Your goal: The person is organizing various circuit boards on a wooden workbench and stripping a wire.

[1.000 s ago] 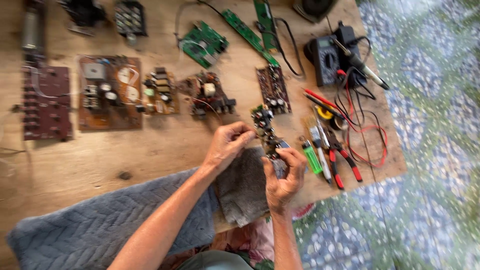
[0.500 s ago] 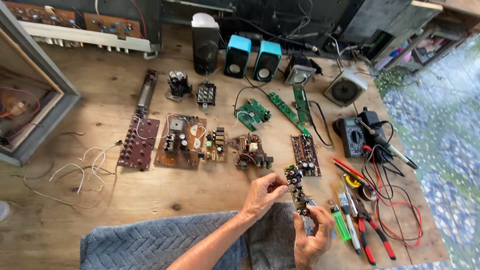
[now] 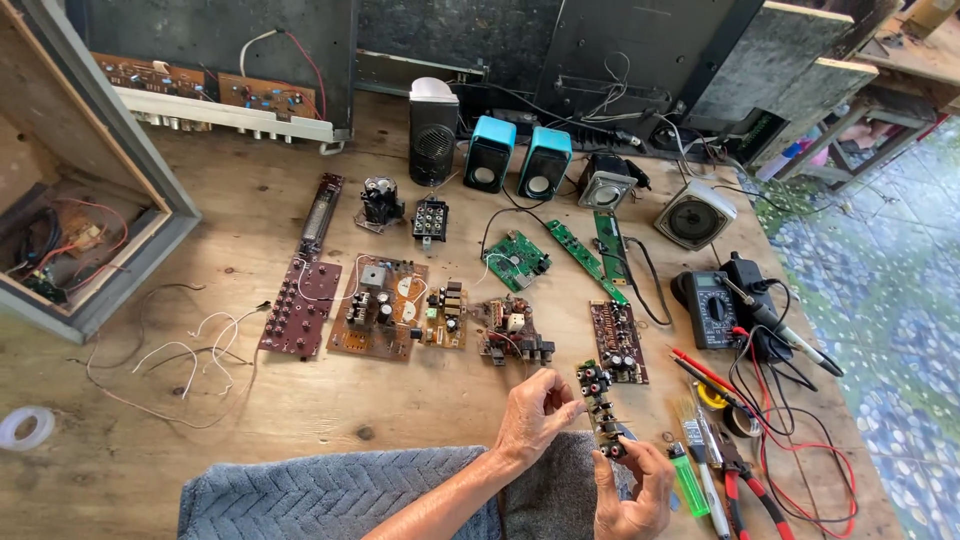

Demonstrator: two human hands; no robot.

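The narrow connector board (image 3: 603,410), a strip carrying a row of round jacks, is held up just above the near edge of the bench (image 3: 420,400), in front of the person. The right hand (image 3: 632,490) closes its grip around the lower end of the strip from below. The left hand (image 3: 535,415) pinches the side of the upper part between fingertips and thumb. Both grips are closed on the same board.

To do this handling well, I judge it better to keep the fingers on the edges and the jack bodies, not on the solder side, and to support the long strip at both ends so it does not bend.

Under the forearms lies a grey-blue woven cloth (image 3: 320,495). Just right of the right hand lie a green lighter (image 3: 688,480), a brush (image 3: 690,425) and red-handled pliers (image 3: 745,495). Behind the board, another brown circuit board (image 3: 618,342) lies flat, and a black multimeter (image 3: 708,308) stands farther right with red leads.
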